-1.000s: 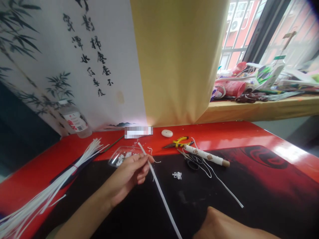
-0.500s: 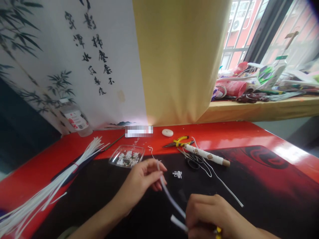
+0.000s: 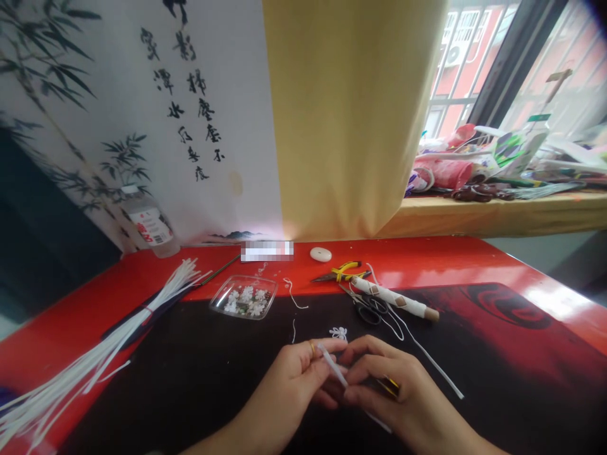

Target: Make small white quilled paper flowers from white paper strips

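My left hand (image 3: 303, 373) pinches a white cord (image 3: 334, 368) near its upper end, fingers closed around it. Close beside it, my right hand (image 3: 389, 376) grips the same cord lower down. A small yellow and black tool (image 3: 391, 385) also sits within my right hand, mostly hidden by the fingers. Part of the cord hangs out below my right hand. Just behind the fingertips lies a small white knotted flower (image 3: 338, 333) on the dark mat (image 3: 199, 373).
A clear tray (image 3: 244, 297) of white flowers lies behind my hands. Farther right are yellow-handled pliers (image 3: 346, 272), black scissors (image 3: 370, 311) and a wrapped roll (image 3: 393, 298). White cords (image 3: 123, 335) lie left; a bottle (image 3: 154, 227) and white oval object (image 3: 320, 254) stand behind.
My left hand has moved right and down, and my right hand up, so the two now meet. The cord stretched between them is shorter. The view has shifted slightly.
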Available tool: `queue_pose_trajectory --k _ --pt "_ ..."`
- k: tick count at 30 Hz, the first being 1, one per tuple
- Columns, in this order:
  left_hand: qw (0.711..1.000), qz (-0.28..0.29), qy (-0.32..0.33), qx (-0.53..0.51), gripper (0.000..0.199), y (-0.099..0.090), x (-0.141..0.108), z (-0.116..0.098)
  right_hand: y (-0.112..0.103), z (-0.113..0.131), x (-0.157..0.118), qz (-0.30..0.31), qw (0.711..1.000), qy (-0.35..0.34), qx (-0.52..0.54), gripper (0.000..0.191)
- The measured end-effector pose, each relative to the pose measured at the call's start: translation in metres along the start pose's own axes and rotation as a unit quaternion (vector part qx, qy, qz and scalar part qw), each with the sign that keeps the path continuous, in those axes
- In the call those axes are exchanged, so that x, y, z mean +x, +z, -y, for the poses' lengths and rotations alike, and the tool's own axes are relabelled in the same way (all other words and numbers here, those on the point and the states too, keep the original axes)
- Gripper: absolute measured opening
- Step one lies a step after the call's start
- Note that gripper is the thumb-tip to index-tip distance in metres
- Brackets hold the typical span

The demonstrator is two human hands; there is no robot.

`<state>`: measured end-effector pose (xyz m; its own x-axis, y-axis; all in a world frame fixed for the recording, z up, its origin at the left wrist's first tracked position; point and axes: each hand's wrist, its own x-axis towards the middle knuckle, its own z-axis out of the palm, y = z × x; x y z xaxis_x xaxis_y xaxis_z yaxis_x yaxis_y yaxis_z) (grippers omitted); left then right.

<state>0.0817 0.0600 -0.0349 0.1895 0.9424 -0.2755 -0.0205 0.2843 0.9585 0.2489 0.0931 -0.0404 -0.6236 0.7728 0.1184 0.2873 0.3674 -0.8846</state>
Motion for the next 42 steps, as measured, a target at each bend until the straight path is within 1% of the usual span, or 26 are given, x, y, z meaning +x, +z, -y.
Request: queue_pose_trajectory --k 2,4,8,11,12,14,17,18,20,21,23,25,27,29,30,32,34,38,42 --pt "1.000 0.013 0.004 -0.009 0.032 0.002 0.000 0.000 0.001 0.000 0.000 0.010 0.999 0.015 0.032 0.006" --pt "0.999 0.026 -0.003 -0.020 0.032 0.003 0.000 0.000 0.001 0.000 0.000 0.022 0.999 0.038 0.033 0.009" --pt "0.997 0.066 -0.020 -0.040 0.032 0.002 -0.002 -0.001 0.001 -0.003 -0.001 0.020 0.997 0.072 0.030 0.013" --pt "0.995 0.091 0.000 -0.036 0.034 0.002 -0.003 -0.002 0.001 -0.003 0.000 0.020 0.995 0.073 0.065 0.012" --pt "0.996 0.087 0.010 -0.031 0.034 0.003 -0.003 -0.001 0.001 -0.003 0.000 0.018 0.995 0.069 0.068 0.012" --pt "0.998 0.058 0.024 -0.022 0.032 0.005 -0.003 0.000 0.002 -0.003 0.001 0.008 0.997 0.054 0.059 0.012" --pt "0.999 0.022 0.018 -0.028 0.032 0.008 -0.002 0.003 0.005 -0.005 0.001 -0.020 0.998 0.036 0.044 0.009" --pt "0.999 0.018 0.012 -0.036 0.032 0.008 -0.002 0.003 0.005 -0.006 0.000 -0.032 0.998 0.038 0.044 0.008" --pt "0.998 0.015 0.000 -0.056 0.032 0.009 -0.002 0.003 0.007 -0.009 0.000 -0.043 0.996 0.059 0.049 0.013" --pt "0.998 0.014 -0.001 -0.065 0.030 0.009 -0.002 0.003 0.007 -0.011 -0.001 -0.039 0.995 0.073 0.053 0.015" --pt "0.997 0.020 0.006 -0.074 0.028 0.008 -0.003 0.002 0.007 -0.011 0.000 -0.012 0.994 0.096 0.058 0.013" --pt "0.997 0.024 0.019 -0.065 0.027 0.007 -0.003 0.002 0.005 -0.009 0.001 0.009 0.993 0.103 0.059 0.011" --pt "0.998 0.008 0.053 -0.030 0.026 0.006 -0.002 0.003 0.003 -0.006 0.002 0.012 0.992 0.109 0.057 0.013" --pt "0.996 -0.025 0.081 0.022 0.027 0.004 -0.001 0.005 0.001 -0.004 0.003 0.012 0.991 0.118 0.062 0.015" --pt "0.995 -0.036 0.082 0.043 0.027 0.003 -0.001 0.006 0.001 -0.004 0.003 0.012 0.990 0.122 0.069 0.017" --pt "0.995 -0.041 0.063 0.058 0.029 0.002 0.000 0.006 0.000 -0.005 0.004 0.014 0.988 0.127 0.087 0.018" --pt "0.997 -0.042 0.046 0.041 0.028 0.002 0.001 0.005 0.001 -0.007 0.004 0.010 0.986 0.131 0.100 0.017" --pt "0.997 -0.064 0.047 0.012 0.023 0.002 -0.001 0.001 0.002 -0.009 0.005 0.007 0.983 0.145 0.110 0.017" --pt "0.996 -0.068 0.034 -0.038 0.025 0.001 0.001 -0.001 0.003 -0.010 0.004 0.009 0.981 0.142 0.133 0.017"
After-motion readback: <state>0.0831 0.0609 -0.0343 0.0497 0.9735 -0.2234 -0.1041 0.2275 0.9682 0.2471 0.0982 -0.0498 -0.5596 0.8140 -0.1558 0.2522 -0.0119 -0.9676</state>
